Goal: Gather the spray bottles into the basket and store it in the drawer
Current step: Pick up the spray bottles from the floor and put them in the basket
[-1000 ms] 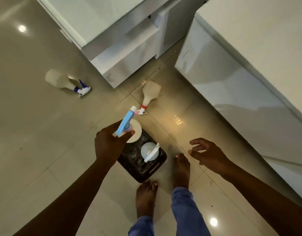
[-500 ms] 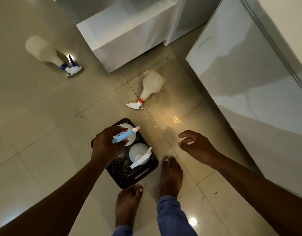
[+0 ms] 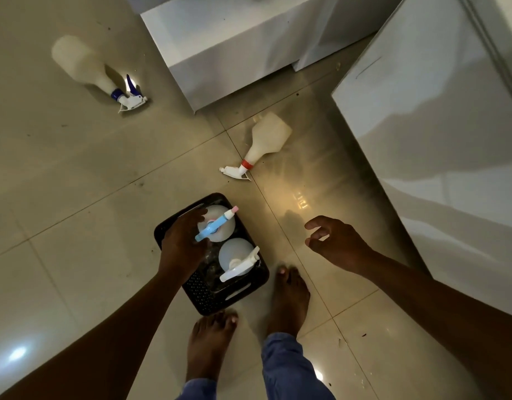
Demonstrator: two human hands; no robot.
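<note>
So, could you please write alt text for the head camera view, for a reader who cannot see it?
A person's left hand lowers a blue-headed spray bottle into a dark basket on the tiled floor, beside a white-headed bottle standing in it. The right hand hovers open; two more bottles, red-collared and blue-collared, lie on the floor near white cabinets.

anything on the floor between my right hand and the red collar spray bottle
Nothing visible. The right hand hovers open over bare floor tiles, and the red-collared spray bottle lies on its side beyond it, apart from the basket.
</note>
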